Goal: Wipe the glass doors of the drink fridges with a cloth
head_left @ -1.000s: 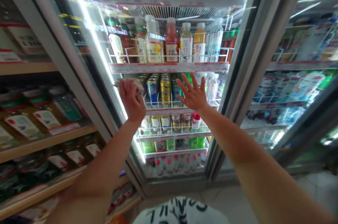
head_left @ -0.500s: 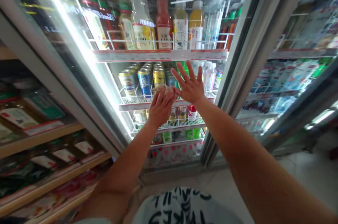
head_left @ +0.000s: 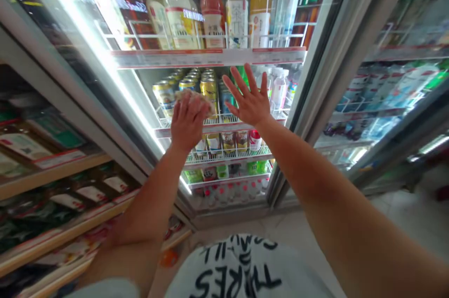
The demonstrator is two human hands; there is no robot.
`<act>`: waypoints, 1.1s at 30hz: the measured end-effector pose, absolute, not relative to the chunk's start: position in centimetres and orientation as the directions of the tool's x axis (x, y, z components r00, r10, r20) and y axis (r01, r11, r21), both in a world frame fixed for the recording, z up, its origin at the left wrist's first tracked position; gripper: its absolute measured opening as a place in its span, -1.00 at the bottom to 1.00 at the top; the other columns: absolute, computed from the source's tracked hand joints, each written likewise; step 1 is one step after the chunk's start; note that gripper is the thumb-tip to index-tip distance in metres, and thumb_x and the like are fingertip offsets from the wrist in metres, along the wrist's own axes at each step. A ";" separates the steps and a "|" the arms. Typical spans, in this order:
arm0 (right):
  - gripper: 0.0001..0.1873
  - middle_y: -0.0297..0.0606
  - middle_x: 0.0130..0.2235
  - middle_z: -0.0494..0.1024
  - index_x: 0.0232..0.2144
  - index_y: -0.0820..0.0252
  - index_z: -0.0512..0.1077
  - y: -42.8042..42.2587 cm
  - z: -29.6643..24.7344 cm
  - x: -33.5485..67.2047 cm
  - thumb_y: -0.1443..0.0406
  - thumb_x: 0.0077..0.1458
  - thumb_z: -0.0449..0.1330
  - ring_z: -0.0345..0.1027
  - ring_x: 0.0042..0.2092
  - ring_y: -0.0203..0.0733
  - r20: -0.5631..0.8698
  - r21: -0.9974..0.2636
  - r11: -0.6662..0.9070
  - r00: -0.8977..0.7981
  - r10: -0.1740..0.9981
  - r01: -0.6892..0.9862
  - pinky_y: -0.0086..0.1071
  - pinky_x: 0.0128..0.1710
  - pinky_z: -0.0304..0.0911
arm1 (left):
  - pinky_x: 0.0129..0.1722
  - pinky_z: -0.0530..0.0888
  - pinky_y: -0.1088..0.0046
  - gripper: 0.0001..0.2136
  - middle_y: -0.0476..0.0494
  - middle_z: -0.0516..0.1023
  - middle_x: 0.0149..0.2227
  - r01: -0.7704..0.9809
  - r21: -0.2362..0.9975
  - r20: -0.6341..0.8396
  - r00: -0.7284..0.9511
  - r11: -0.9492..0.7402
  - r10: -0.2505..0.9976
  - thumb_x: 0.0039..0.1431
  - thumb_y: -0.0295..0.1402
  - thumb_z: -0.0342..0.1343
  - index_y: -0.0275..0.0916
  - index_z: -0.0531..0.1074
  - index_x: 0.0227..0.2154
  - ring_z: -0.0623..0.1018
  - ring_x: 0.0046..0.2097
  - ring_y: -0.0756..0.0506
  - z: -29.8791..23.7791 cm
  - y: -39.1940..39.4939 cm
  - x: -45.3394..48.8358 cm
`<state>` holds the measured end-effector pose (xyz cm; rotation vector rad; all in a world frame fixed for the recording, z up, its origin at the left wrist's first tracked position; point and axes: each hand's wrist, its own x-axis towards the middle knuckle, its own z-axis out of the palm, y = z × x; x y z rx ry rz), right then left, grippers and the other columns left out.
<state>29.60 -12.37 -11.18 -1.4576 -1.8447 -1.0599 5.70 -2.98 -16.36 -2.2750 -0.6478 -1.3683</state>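
My left hand presses a crumpled pale cloth flat on the glass door of a lit drinks fridge. The cloth pokes out above and to the right of the fingers. To its right, my right hand rests with fingers spread wide, apparently on the same glass, and holds nothing. Behind the glass, gold cans and blue cans stand in a wire rack between the hands. Clear bottles show just right of my right hand.
Tall juice bottles line the upper shelf inside the fridge. A metal door frame runs along the right, with another fridge beyond. At left, wooden shelves hold dark bottles. An orange round thing lies low by the shelf end.
My left hand has slid leftward with the cloth, away from my right hand. The right hand keeps nearly the same place, fingers still spread. The view has tilted down slightly.
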 end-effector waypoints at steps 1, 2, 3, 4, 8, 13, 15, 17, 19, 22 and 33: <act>-0.31 -0.40 0.49 -0.17 0.48 -0.04 -0.03 -12.4 -11.2 29.6 -0.04 0.41 -0.16 -0.59 0.50 0.06 0.811 0.242 0.104 -0.260 0.523 0.965 0.17 0.40 -0.80 | 0.48 -0.09 -0.07 -0.57 -0.17 0.14 0.44 0.605 -0.089 0.914 0.365 -0.791 0.176 0.52 -0.23 -0.15 -0.24 0.31 0.32 -0.08 0.49 -0.26 -15.4 -2.8 5.3; -0.31 -0.40 0.49 -0.17 0.48 -0.04 -0.02 -12.4 -11.2 29.6 -0.04 0.41 -0.16 -0.61 0.50 0.05 0.814 0.245 0.114 -0.268 0.515 0.963 0.16 0.39 -0.83 | 0.47 -0.13 -0.07 -0.53 -0.19 0.01 0.48 0.656 -0.044 0.951 0.259 -0.754 0.169 0.55 -0.23 -0.21 -0.33 0.21 0.37 -0.15 0.50 -0.26 -14.5 -2.7 4.9; -0.31 -0.41 0.49 -0.16 0.47 -0.03 -0.01 -12.3 -11.2 29.7 -0.04 0.40 -0.16 -0.64 0.50 0.04 0.820 0.247 0.127 -0.277 0.501 0.961 0.14 0.38 -0.85 | 0.47 -0.17 -0.08 -0.50 -0.22 -0.10 0.50 0.683 0.006 0.973 0.163 -0.730 0.160 0.56 -0.25 -0.27 -0.40 0.11 0.41 -0.21 0.50 -0.26 -13.8 -2.7 4.7; -0.31 -0.42 0.49 -0.14 0.47 -0.03 0.01 -12.3 -11.2 29.7 -0.04 0.40 -0.17 -0.67 0.49 0.02 0.826 0.246 0.140 -0.283 0.488 0.959 0.13 0.37 -0.86 | 0.47 -0.18 -0.09 -0.47 -0.26 -0.20 0.51 0.697 0.040 0.983 0.100 -0.716 0.152 0.57 -0.26 -0.31 -0.47 0.02 0.44 -0.27 0.50 -0.26 -13.4 -2.8 4.6; -0.32 -0.44 0.48 -0.12 0.46 -0.04 0.04 -12.2 -11.4 29.7 -0.04 0.41 -0.18 -0.66 0.50 0.01 0.836 0.241 0.148 -0.283 0.469 0.959 0.14 0.40 -0.81 | 0.48 -0.06 -0.04 -0.53 -0.25 0.02 0.48 0.629 -0.096 0.936 0.321 -0.771 0.145 0.51 -0.34 -0.23 -0.35 0.21 0.38 -0.23 0.50 -0.21 -14.2 -3.8 5.8; -0.33 -0.43 0.50 -0.19 0.49 -0.09 -0.08 -12.4 -11.3 29.5 -0.05 0.44 -0.16 -0.45 0.51 0.12 0.818 0.276 0.064 -0.269 0.509 0.959 0.32 0.46 -0.55 | 0.47 -0.06 -0.08 -0.53 -0.22 0.06 0.46 0.644 -0.199 0.912 0.397 -0.739 0.100 0.51 -0.35 -0.20 -0.30 0.23 0.38 -0.19 0.50 -0.22 -12.1 -3.2 5.2; -0.33 -0.45 0.50 -0.18 0.48 -0.12 -0.08 -12.4 -11.3 29.5 -0.06 0.44 -0.15 -0.43 0.51 0.14 0.815 0.269 0.056 -0.258 0.519 0.962 0.34 0.46 -0.48 | 0.47 -0.09 -0.10 -0.49 -0.29 -0.10 0.50 0.687 -0.084 0.967 0.232 -0.721 0.108 0.54 -0.31 -0.25 -0.42 0.09 0.43 -0.25 0.50 -0.24 -11.2 -3.3 5.0; -0.33 -0.44 0.50 -0.16 0.48 -0.14 -0.08 -12.4 -11.3 29.4 -0.06 0.43 -0.13 -0.42 0.51 0.16 0.815 0.260 0.060 -0.253 0.522 0.964 0.36 0.46 -0.46 | 0.47 -0.11 -0.11 -0.48 -0.31 -0.15 0.50 0.660 -0.054 0.972 0.205 -0.750 0.111 0.53 -0.33 -0.28 -0.44 0.06 0.44 -0.29 0.49 -0.24 -11.6 -3.8 5.3; -0.33 -0.41 0.50 -0.15 0.48 -0.12 -0.08 -12.4 -11.3 29.4 -0.06 0.43 -0.11 -0.40 0.51 0.19 0.815 0.253 0.068 -0.251 0.523 0.965 0.38 0.45 -0.45 | 0.48 -0.05 -0.08 -0.52 -0.23 0.01 0.48 0.588 -0.141 0.936 0.341 -0.796 0.087 0.49 -0.39 -0.23 -0.31 0.20 0.39 -0.24 0.49 -0.22 -13.0 -4.3 5.8; -0.33 -0.39 0.50 -0.14 0.48 -0.13 -0.10 -12.2 -11.4 29.5 -0.06 0.44 -0.11 -0.37 0.51 0.17 0.820 0.258 0.065 -0.254 0.512 0.964 0.37 0.45 -0.44 | 0.46 0.16 0.15 -0.57 0.06 0.38 0.32 0.507 -0.248 0.860 0.508 -0.825 0.054 0.43 -0.42 -0.10 0.06 0.41 0.24 0.15 0.44 -0.12 -14.1 -4.2 5.4; -0.30 -0.37 0.50 -0.18 0.49 -0.08 -0.19 -11.6 -12.0 29.8 -0.05 0.46 -0.13 -0.44 0.52 0.10 0.853 0.314 0.048 -0.304 0.424 0.948 0.31 0.46 -0.51 | 0.50 0.05 0.23 -0.51 0.17 0.33 0.34 0.444 -0.399 0.803 0.592 -0.802 -0.072 0.44 -0.47 -0.08 0.17 0.33 0.30 0.12 0.45 -0.08 -15.1 -4.3 5.4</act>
